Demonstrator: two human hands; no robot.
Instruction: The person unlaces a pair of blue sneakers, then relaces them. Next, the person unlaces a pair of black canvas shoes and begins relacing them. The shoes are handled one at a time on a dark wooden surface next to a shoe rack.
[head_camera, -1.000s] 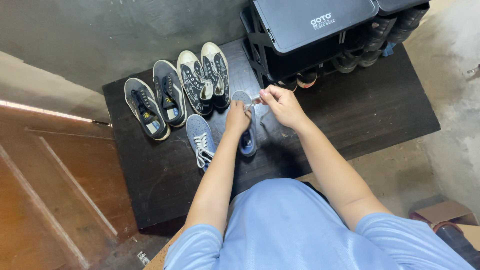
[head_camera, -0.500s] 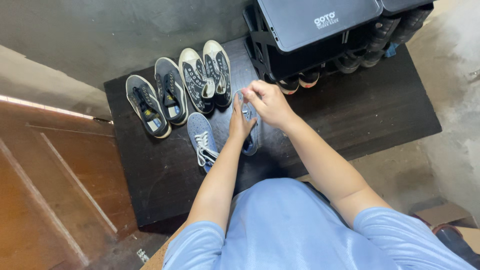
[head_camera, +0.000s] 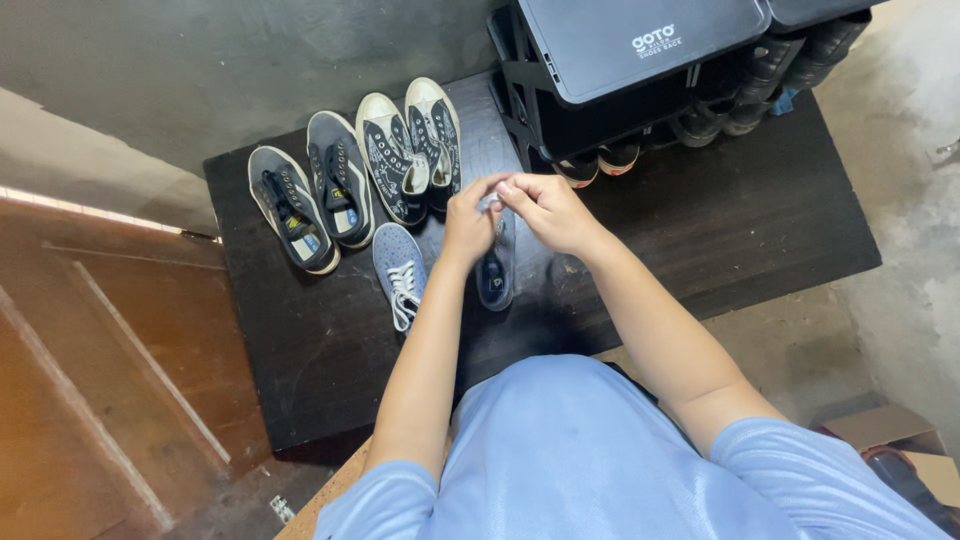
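In the head view, both hands are seen at the top of a blue perforated sneaker (head_camera: 494, 272) standing on the dark wooden platform (head_camera: 720, 225): the left hand (head_camera: 467, 222) and right hand (head_camera: 548, 208) are drawn together, fingertips pinching its pale lace (head_camera: 490, 203). The lacing looks unfinished — its mate (head_camera: 401, 270), at nine o'clock, already shows a white tied lace. Canvas sneakers with rubber rims (head_camera: 410, 150) lie at eleven o'clock; a black plastic shoe rack (head_camera: 610, 70) stands at one o'clock.
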